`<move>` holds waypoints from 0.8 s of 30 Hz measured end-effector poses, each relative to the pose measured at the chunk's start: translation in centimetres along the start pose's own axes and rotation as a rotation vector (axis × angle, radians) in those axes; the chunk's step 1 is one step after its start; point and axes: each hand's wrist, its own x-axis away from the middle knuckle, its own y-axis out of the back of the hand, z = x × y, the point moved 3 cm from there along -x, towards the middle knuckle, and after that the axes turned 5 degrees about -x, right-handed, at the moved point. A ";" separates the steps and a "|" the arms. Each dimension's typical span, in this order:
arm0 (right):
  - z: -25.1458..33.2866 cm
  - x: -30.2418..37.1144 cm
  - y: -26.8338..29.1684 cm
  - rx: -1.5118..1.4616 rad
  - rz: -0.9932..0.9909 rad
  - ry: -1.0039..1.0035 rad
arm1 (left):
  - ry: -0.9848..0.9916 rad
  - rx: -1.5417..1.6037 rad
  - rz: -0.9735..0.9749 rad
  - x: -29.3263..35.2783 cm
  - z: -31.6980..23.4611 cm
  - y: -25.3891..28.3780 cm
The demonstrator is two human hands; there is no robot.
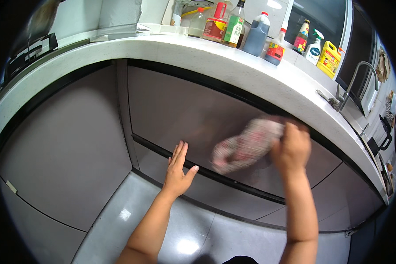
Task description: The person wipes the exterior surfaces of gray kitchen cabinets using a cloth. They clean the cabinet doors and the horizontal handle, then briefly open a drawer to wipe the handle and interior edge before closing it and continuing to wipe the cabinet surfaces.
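My right hand (291, 147) is closed on one end of a pinkish-white cloth (251, 145), just below the counter's edge. The cloth is blurred by motion and hangs out to the left, in front of a grey-brown cabinet front (176, 101). Whether it touches the panel there, I cannot tell. My left hand (178, 171) has its fingers stretched out and holds nothing. Its fingertips are at the dark strip (207, 169) that runs along the lower part of the cabinet front.
On the white countertop (162, 48) stand several bottles, among them a large jug of dark liquid (256, 35), a white spray bottle (313, 49) and a yellow jug (329, 59). A curved faucet (361, 72) rises at the right. Grey floor tiles (180, 229) lie below.
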 end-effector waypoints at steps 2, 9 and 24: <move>-3.0 2.0 2.3 0.122 -0.090 0.047 | 0.000 0.027 0.004 0.2 0.2 0.1; 0.0 1.4 -1.7 0.193 -0.217 -0.070 | 0.033 0.169 -0.036 0.4 1.1 0.9; 24.0 -16.0 -17.1 -0.258 -0.005 0.270 | 0.077 0.094 -0.384 0.0 3.2 7.4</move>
